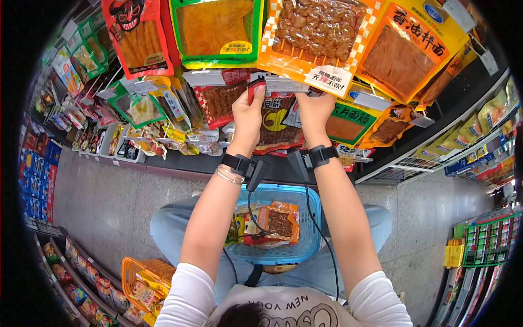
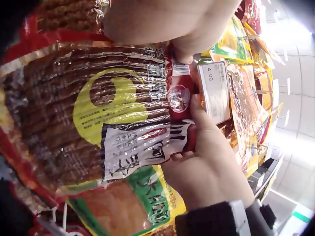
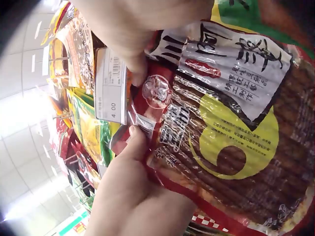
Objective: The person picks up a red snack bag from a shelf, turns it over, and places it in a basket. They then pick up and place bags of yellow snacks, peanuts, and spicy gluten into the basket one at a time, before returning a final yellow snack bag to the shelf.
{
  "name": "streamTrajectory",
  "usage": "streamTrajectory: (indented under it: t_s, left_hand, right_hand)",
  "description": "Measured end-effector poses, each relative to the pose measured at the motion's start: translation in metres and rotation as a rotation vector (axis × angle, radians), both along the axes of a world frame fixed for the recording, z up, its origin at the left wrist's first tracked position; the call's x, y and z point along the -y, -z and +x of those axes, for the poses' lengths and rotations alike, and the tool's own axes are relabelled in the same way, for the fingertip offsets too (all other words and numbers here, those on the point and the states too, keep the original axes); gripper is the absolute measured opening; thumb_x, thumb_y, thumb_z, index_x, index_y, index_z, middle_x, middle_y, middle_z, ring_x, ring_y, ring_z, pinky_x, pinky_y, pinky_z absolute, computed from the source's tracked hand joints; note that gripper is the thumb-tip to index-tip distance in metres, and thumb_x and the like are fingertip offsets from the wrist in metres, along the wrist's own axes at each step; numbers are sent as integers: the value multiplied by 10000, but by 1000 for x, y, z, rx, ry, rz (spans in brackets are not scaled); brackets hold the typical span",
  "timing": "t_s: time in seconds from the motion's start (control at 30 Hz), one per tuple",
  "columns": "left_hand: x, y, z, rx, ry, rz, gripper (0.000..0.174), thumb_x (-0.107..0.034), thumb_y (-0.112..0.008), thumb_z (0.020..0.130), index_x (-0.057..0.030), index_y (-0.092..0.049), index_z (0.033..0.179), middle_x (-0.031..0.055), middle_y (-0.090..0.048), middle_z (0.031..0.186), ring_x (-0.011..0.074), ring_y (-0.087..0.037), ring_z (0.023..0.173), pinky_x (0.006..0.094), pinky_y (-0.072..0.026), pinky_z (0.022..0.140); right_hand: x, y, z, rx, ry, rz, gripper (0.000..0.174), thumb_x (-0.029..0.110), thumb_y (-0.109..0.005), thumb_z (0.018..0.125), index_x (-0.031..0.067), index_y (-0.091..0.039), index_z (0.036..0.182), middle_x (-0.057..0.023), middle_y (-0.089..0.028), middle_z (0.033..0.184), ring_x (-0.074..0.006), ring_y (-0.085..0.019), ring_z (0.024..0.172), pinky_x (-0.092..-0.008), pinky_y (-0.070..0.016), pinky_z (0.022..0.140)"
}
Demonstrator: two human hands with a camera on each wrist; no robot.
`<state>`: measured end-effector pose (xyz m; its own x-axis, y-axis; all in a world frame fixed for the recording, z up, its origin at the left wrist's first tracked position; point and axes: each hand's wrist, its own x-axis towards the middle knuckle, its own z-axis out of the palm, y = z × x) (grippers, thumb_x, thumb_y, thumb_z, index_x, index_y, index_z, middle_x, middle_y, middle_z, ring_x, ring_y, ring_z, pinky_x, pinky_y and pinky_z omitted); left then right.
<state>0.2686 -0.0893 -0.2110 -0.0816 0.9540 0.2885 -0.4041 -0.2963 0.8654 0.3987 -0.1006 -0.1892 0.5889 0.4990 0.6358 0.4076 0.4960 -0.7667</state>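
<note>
Both hands grip the top edge of a red and brown snack packet [image 1: 280, 121] with a yellow round mark, just under a shelf price tag [image 1: 284, 84]. The left hand [image 1: 248, 120] pinches its left corner and the right hand [image 1: 316, 117] its right corner. In the left wrist view the packet [image 2: 54, 108] spreads wide, the left hand [image 2: 167, 22] above and the right hand [image 2: 211, 167] below. The right wrist view shows the packet [image 3: 231, 123] between the right hand [image 3: 128, 24] and the left hand [image 3: 138, 196], thumbs on its red header.
Larger orange and green packets [image 1: 218, 32] hang overhead, with more on hooks at both sides. A blue basket [image 1: 313, 229] holding several packets stands between the person's legs. An orange basket [image 1: 128, 275] is at the lower left. Shelves line both sides of the aisle.
</note>
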Motion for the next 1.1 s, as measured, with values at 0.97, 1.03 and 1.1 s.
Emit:
streamTrajectory:
  t_s: [0.97,1.03,1.1]
  left_hand:
    - [-29,10,-1,-181,-120,35,190,-117,-641,872,38,-637,982,49,-667,897,87,-574,790,243,-460,729]
    - [-20,18,-6,-172,-200,86,233,-121,-654,861,30,-610,1032,72,-658,958,120,-593,831,260,-473,760]
    - [-2,31,-16,-132,-212,106,325,-112,-676,837,14,-563,1114,97,-624,1071,164,-600,926,287,-487,818]
  right_hand:
    - [3,36,6,138,244,-50,499,106,-767,694,-38,-455,1055,-204,-553,992,-370,-506,960,-447,-400,845]
    - [13,45,4,88,186,-72,490,120,-771,698,-19,-461,1052,-176,-548,965,-328,-518,935,-421,-412,830]
    - [37,51,-3,10,119,-115,387,113,-757,737,21,-491,1003,-90,-545,901,-199,-541,831,-322,-442,739]
